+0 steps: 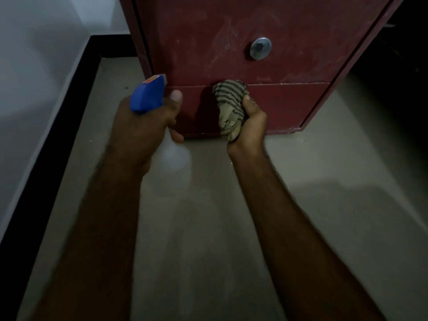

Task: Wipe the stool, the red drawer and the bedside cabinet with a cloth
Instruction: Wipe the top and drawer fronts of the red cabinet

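Observation:
A red drawer front (231, 38) with a round metal knob (261, 48) fills the upper middle; its surface shows pale smears. Below it runs the red base panel (284, 105) of the cabinet. My right hand (249, 125) grips a bunched striped cloth (229, 100) and holds it against the seam between drawer and base panel. My left hand (143, 128) grips a spray bottle (148, 96) with a blue head and a translucent body, its nozzle pointing at the cabinet's lower left corner.
Grey floor (208, 228) spreads in front of the cabinet. A white wall (34, 66) with a black skirting strip (58, 147) runs along the left. A dark gap (398, 66) lies to the right of the cabinet.

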### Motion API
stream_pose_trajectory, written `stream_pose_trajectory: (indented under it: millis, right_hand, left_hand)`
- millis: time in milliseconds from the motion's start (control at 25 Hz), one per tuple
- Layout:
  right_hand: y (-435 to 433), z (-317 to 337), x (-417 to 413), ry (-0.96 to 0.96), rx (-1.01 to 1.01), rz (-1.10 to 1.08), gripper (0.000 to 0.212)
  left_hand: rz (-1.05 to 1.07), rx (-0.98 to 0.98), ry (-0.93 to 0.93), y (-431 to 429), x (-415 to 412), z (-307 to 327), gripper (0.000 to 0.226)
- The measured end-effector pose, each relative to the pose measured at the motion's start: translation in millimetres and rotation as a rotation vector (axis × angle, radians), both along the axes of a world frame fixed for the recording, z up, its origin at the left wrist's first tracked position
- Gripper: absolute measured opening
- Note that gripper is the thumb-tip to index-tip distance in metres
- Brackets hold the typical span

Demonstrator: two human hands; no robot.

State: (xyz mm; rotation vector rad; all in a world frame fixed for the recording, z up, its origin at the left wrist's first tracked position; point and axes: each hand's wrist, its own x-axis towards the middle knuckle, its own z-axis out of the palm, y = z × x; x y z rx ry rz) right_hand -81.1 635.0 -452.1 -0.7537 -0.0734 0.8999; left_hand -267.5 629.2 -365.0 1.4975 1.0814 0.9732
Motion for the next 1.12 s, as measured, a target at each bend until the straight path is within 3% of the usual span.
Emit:
stream_pose_trajectory:
  millis: [280, 520, 600, 760, 1120]
  right_hand:
    - [-30, 6, 54, -0.033, -0.019, -0.133, 0.034]
    - [-52, -5, 96, -0.264, -0.389, -0.260, 0.041]
    - [-65, -2, 111, -0.238, -0.429, -0.258, 0.051]
    - [-89, 5, 141, -0.117, -0.425, -0.279, 0.069]
    - [-111, 16, 185, -0.080, -0.422, -0.374, 0.064]
  left_hand:
    - [-0.107, 0.069, 0.000, -14, 48, 4, 0.012]
    - [-0.185, 0.051, -0.003, -26, 77, -8, 0.014]
    - [-0.223, 0.049, -0.009, -29, 89, -12, 0.019]
    - [-0.329, 0.048, 0.004, -32, 115, -20, 0.057]
    - [-0.321, 0.097, 0.092, -43, 162, -22, 0.049]
